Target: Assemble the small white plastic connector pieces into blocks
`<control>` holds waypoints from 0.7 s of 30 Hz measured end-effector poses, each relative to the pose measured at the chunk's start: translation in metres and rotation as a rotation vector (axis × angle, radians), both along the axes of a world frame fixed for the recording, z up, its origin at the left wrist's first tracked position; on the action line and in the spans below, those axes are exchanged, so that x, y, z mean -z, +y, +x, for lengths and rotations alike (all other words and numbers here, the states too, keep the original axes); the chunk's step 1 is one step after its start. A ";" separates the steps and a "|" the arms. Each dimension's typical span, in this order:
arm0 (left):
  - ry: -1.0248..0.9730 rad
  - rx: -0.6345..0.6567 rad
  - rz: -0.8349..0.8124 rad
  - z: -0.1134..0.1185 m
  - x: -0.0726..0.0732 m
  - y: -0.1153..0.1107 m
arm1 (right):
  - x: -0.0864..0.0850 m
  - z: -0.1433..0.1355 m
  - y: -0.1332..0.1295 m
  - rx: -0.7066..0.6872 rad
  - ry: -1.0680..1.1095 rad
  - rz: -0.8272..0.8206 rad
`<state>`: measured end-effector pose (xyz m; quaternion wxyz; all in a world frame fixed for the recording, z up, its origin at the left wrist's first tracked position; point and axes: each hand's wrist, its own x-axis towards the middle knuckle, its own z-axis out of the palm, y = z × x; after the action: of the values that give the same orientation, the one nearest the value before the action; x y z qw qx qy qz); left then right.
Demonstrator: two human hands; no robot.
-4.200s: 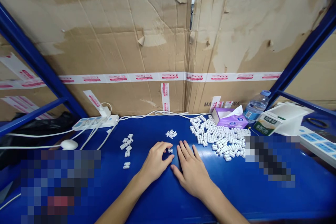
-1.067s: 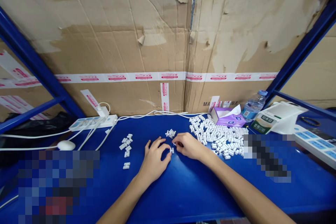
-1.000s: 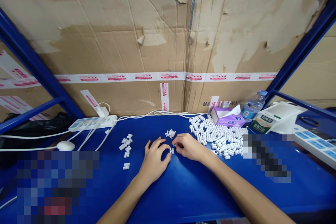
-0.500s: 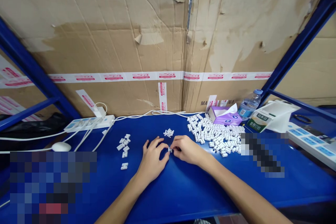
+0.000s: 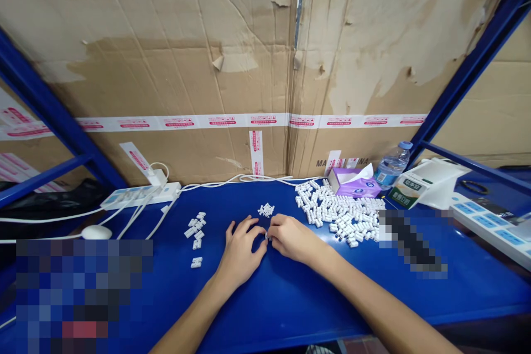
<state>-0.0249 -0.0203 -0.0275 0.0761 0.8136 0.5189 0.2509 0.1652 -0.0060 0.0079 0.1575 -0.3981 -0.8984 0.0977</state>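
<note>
Blue tabletop (image 5: 315, 298), left hand (image 5: 243, 246) and right hand (image 5: 290, 238) huddled over one tiny white piece (image 5: 266, 236).

From my end, torn cardboard (image 5: 186, 66) stood behind the tabletop's far edge. The left hand was pinched narrow, thumb and forefinger on the white piece; the right had its fingers bunched right beside it, but I couldn't tell what they gripped. A big heap of white blocks (image 5: 326, 206) sprawled near the far edge, off toward the right, with a purple tissue pack (image 5: 352, 188) just behind it. A few loose blocks (image 5: 191, 231) lay over toward the left edge, and a little cluster of parts (image 5: 266, 209) sat just beyond the hands. The white piece was around mid-tabletop, mostly covered by fingertips.
</note>
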 end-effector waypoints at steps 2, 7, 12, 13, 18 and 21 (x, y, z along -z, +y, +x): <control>-0.002 0.001 0.003 0.000 0.000 0.000 | 0.000 -0.001 -0.001 -0.002 -0.005 0.000; -0.001 -0.001 0.009 0.000 0.000 0.000 | 0.002 -0.003 0.000 0.000 0.021 -0.011; 0.003 0.003 0.010 0.000 0.002 0.001 | 0.004 -0.002 0.000 -0.004 0.067 -0.030; 0.005 0.004 0.008 -0.001 0.002 0.001 | 0.004 -0.002 0.001 -0.006 0.076 -0.034; 0.008 0.008 -0.004 0.000 0.001 0.001 | 0.007 -0.001 0.002 -0.010 0.116 -0.054; 0.008 0.005 -0.011 0.000 -0.001 0.000 | 0.008 -0.001 0.002 -0.015 0.137 -0.070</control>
<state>-0.0250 -0.0198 -0.0266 0.0791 0.8154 0.5186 0.2448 0.1641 -0.0041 -0.0006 0.2038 -0.3891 -0.8845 0.1572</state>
